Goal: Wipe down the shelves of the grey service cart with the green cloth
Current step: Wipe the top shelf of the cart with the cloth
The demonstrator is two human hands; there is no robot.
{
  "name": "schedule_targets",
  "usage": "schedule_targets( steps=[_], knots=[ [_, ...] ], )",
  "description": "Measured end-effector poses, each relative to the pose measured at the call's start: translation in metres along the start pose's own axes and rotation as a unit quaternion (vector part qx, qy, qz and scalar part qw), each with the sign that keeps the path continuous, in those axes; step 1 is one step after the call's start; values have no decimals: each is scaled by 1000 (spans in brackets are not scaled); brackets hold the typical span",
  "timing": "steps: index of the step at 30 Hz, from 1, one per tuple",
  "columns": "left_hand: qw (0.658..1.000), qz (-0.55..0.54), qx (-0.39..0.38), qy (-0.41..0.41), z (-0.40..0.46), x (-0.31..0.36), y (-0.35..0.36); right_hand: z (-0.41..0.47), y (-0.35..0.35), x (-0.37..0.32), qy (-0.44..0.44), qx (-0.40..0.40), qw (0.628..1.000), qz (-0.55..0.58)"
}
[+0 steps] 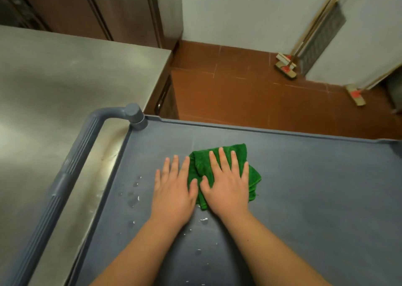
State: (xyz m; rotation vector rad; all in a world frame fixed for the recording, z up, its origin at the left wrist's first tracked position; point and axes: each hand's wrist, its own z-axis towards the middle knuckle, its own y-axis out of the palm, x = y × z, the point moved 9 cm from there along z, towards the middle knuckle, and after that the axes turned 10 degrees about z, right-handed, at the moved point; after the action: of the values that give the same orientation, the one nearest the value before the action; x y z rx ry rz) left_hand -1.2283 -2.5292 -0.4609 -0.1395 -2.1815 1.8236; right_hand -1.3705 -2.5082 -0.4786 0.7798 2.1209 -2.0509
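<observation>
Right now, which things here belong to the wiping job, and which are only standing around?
For the job:
green cloth
cart shelf
right hand, flat on the cloth
left hand, flat beside it
water drops on the shelf

Only around:
steel counter
brooms by the wall

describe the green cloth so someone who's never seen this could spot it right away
Start at the grey cart in the foreground, beside the steel counter. On the middle of its top shelf, the cloth lies crumpled under the flat right hand, with the left hand at its edge. It is the only bright green, fuzzy thing there.
</observation>
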Motion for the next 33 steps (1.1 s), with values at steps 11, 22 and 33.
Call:
schedule_targets(
  steps=[11, 22, 33],
  knots=[
    [991, 31, -53, 121, 11, 245, 47, -29, -130, 300, 176, 46, 982, -47],
    [989, 25, -52, 135, 24, 295, 65, -33, -171, 395, 284, 88, 953, -50],
    [999, 24, -21, 38, 55, 72, 24, 28, -73, 172, 181, 68, 980, -48]
  ],
)
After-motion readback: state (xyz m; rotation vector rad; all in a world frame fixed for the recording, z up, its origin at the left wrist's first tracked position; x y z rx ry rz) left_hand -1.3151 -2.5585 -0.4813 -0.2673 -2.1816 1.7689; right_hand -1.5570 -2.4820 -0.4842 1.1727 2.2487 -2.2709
